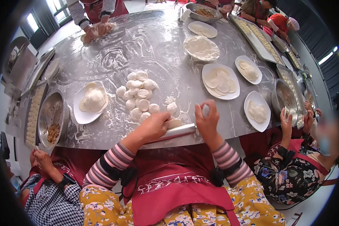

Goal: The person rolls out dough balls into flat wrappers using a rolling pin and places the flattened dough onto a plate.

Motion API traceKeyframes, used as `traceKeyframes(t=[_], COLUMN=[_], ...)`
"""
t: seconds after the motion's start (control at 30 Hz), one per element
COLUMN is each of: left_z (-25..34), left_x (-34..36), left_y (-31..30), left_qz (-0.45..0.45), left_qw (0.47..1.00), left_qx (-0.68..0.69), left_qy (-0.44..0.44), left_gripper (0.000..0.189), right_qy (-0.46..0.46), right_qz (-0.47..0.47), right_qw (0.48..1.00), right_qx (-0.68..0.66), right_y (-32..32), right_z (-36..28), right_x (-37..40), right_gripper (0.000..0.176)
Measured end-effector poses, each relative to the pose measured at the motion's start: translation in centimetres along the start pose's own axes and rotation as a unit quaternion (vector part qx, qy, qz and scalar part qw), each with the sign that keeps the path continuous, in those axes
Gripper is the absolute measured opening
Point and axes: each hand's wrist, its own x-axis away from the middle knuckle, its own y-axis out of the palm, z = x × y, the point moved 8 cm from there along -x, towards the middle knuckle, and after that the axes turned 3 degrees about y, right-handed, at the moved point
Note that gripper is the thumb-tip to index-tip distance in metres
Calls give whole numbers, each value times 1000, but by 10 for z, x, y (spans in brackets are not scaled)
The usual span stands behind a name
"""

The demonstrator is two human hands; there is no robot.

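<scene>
A metal rolling pin (179,131) lies near the front edge of the floury steel table. My right hand (207,117) is closed around its right end. My left hand (154,124) pinches a small dough round (174,123) at the left part of the pin. Just beyond my hands, a single dough piece (171,108) sits in loose flour. A cluster of floured dough pieces (138,93) lies farther back and left. To its left, a white plate (79,113) holds flat dough wrappers (93,98).
Bowls of filling (62,109) and trays of dumplings (35,113) stand at both sides. Plates of wrappers (235,81) fill the right. A co-worker's hands (45,162) are at lower left, another's (286,120) at right. Across the table, someone kneads dough (98,31).
</scene>
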Motion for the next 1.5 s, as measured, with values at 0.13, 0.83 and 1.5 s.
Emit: traceKeyframes(t=[0.13,0.83,1.5], left_z=[0,8,9], left_x=[-16,-5,-77], left_y=[-6,-7,-23], left_qz=[22,-41,-15], left_qw=[998,998,956], left_qx=[-49,-36,-289], left_qy=[-17,-24,-48], left_gripper=[17,15,29], right_qy=[-26,0,7], right_qz=[20,-12,-34], right_qw=[999,999,997], right_qx=[-16,-33,-74], right_y=[24,-8,-32], right_z=[2,-8,-15], right_x=[-26,1,16], right_gripper=[23,23,25])
